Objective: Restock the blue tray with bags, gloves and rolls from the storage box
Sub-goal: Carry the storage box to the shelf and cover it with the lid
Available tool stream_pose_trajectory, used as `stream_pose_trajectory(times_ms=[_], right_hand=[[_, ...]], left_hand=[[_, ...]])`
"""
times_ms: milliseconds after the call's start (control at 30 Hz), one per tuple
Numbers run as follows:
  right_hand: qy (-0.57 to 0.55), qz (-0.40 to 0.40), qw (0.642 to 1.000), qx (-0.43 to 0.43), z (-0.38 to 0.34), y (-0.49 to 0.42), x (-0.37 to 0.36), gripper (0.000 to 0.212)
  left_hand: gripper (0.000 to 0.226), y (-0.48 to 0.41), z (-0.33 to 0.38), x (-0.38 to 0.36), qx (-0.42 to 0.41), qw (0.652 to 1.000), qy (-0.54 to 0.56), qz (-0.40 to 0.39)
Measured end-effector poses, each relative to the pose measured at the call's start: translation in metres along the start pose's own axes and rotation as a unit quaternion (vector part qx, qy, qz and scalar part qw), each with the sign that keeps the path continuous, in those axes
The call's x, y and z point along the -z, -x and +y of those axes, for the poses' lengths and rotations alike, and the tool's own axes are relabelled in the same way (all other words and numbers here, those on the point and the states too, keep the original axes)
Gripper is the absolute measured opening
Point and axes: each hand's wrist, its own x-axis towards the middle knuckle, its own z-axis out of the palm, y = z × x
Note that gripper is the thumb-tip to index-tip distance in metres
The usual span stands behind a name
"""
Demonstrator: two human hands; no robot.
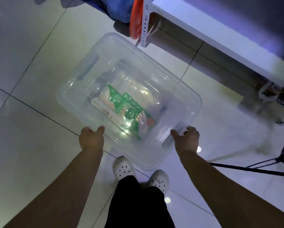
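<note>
Floor (31,145) of pale glossy tiles fills the view, and the box (82,89) stands out against it, a clear plastic tub with its lid on, turned at an angle. Beyond the box, a white shelf (212,35) runs off to the right on a perforated post (144,25), with an orange bag (136,18) hanging beside that post and something blue behind it, too blurred to name. Right of the box, a black tripod (283,157) spreads its legs over the tiles. Near the box's closest corner are two white clogs (124,168) below black trousers. Inside the box, seen through the lid, lies a green and white packet (129,109); other pale things beside it are too hazy to tell. The left hand (91,139) grips the box's near-left edge, thumb over the lid rim and fingers tucked under. The right hand (186,139) clasps the near-right end at the latch, thumb on top. Whether the box rests on the tiles or is lifted cannot be told
</note>
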Motion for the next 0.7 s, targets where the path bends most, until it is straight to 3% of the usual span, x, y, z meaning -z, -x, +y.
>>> stream_pose_trajectory(times_ms=[133, 267, 433, 533, 600, 700], right_hand=[[0.023, 0.009, 1.0, 0.002, 0.011, -0.002, -0.014, 0.053], [-0.026, -0.011, 1.0, -0.009, 0.024, -0.006, -0.019, 0.042], [-0.062, -0.003, 0.998, -0.013, 0.024, -0.017, -0.016, 0.039], [-0.059, 0.019, 0.998, 0.003, 0.016, -0.036, -0.005, 0.042], [-0.055, 0.033, 0.998, 0.014, 0.009, -0.054, 0.007, 0.042], [-0.048, 0.039, 0.998, 0.02, -0.001, -0.078, 0.022, 0.042]], left_hand=[[0.056, -0.008, -0.005, -0.004, 0.004, 1.0, -0.004, -0.007], [0.052, -0.01, -0.009, -0.007, -0.006, 1.0, 0.005, -0.022], [0.027, -0.006, -0.012, -0.011, -0.025, 0.997, 0.018, -0.064], [0.033, 0.007, -0.009, -0.02, -0.004, 0.995, 0.045, -0.087], [0.052, 0.016, -0.006, -0.029, -0.003, 0.996, 0.033, -0.085], [0.109, 0.031, -0.001, -0.043, -0.065, 0.989, -0.132, -0.028]])
